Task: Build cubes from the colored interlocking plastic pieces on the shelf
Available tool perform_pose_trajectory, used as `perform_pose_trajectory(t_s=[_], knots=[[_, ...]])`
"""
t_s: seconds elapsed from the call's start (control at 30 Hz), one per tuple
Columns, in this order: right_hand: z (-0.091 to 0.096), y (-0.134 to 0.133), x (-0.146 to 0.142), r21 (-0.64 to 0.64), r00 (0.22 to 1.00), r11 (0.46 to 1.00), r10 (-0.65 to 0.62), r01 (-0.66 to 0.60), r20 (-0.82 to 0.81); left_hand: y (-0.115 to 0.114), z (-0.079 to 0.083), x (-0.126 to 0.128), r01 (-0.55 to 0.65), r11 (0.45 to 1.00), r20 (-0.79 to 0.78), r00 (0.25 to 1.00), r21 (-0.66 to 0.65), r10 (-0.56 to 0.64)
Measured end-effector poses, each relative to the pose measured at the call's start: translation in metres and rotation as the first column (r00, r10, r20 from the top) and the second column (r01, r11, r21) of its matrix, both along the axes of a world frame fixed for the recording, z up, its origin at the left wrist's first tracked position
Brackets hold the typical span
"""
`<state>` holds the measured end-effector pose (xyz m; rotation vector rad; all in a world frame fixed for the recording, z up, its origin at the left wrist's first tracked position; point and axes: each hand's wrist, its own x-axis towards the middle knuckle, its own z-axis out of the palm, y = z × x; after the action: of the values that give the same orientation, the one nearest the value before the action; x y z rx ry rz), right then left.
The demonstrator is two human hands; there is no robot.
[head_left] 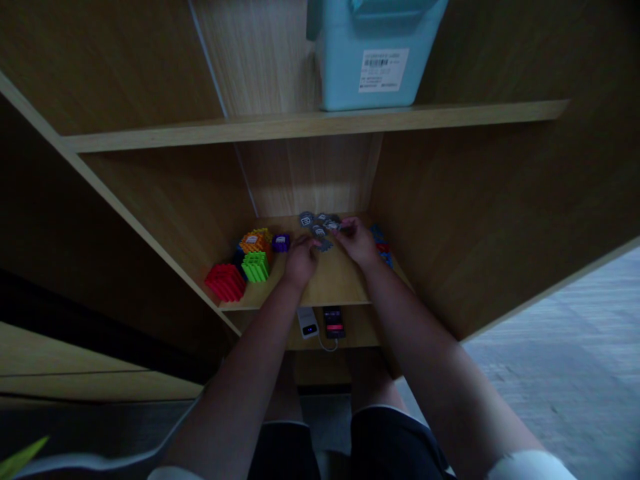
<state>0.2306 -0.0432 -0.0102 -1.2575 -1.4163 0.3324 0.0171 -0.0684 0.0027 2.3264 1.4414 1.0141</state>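
Note:
Both of my arms reach into a wooden shelf compartment (330, 283). My left hand (301, 260) is curled with its fingertips on a grey toothed piece (324, 245) lying on the board. My right hand (356, 240) pinches another grey piece (336, 227) at the edge of a small heap of grey pieces (316, 223) near the back wall. To the left stand stacks of ridged plastic pieces: red (226, 281), green (256, 266), orange (254, 241) and a small purple one (281, 243). Blue and red pieces (381, 245) lie to the right of my right hand.
A pale blue plastic bin (373, 50) with a barcode label stands on the shelf above. On the lower board lie a white power bank (307, 322) and a lit phone (334, 323) joined by a cable. Grey floor (565, 347) shows at right.

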Motion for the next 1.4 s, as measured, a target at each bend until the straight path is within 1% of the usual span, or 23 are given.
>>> perform_pose_trajectory(t_s=[0.1,0.3,0.37,0.73,0.9,1.0,1.1,1.17,1.23,1.3,1.4], knots=[[-0.001,0.001,0.001,-0.003,1.0,1.0,0.001,-0.001,0.009,0.001,-0.001,-0.001,0.007,1.0,-0.003,1.0,-0.008,-0.007],[-0.003,0.002,0.002,-0.005,1.0,1.0,0.023,-0.023,0.012,0.001,-0.002,0.003,-0.014,0.999,-0.13,0.991,-0.028,0.01],[-0.003,0.002,0.002,-0.014,1.0,1.0,0.019,-0.019,0.009,0.001,-0.001,0.003,-0.029,0.999,-0.145,0.989,-0.028,0.025],[-0.002,0.001,0.001,-0.001,1.0,1.0,0.004,-0.004,0.018,0.003,-0.002,0.003,-0.014,0.997,-0.072,0.997,-0.079,0.009],[-0.003,0.003,0.002,-0.032,1.0,0.999,0.007,-0.006,0.028,0.003,-0.002,0.003,-0.011,0.997,-0.049,0.999,-0.08,0.007],[-0.007,0.005,0.002,-0.037,0.999,0.999,0.029,-0.027,0.037,0.003,-0.003,0.004,-0.012,0.997,-0.022,1.0,-0.076,0.011],[-0.013,0.008,0.001,-0.036,0.995,0.996,0.079,-0.077,0.068,0.002,-0.001,0.004,-0.019,0.997,-0.009,1.0,-0.078,0.019],[-0.016,0.009,0.001,-0.059,0.99,0.994,0.102,-0.096,0.095,0.001,0.001,0.003,-0.015,0.996,0.011,1.0,-0.09,0.016],[-0.017,0.009,0.001,-0.085,0.99,0.993,0.096,-0.087,0.104,0.0,0.002,0.002,-0.013,0.995,0.032,0.999,-0.097,0.016],[-0.016,0.008,0.001,-0.083,0.993,0.994,0.075,-0.067,0.096,0.0,0.003,0.002,-0.015,0.997,0.03,0.999,-0.078,0.018],[-0.014,0.008,0.002,-0.063,0.995,0.997,0.057,-0.052,0.081,0.0,0.0,0.003,-0.013,0.999,-0.021,1.0,-0.03,0.012]])
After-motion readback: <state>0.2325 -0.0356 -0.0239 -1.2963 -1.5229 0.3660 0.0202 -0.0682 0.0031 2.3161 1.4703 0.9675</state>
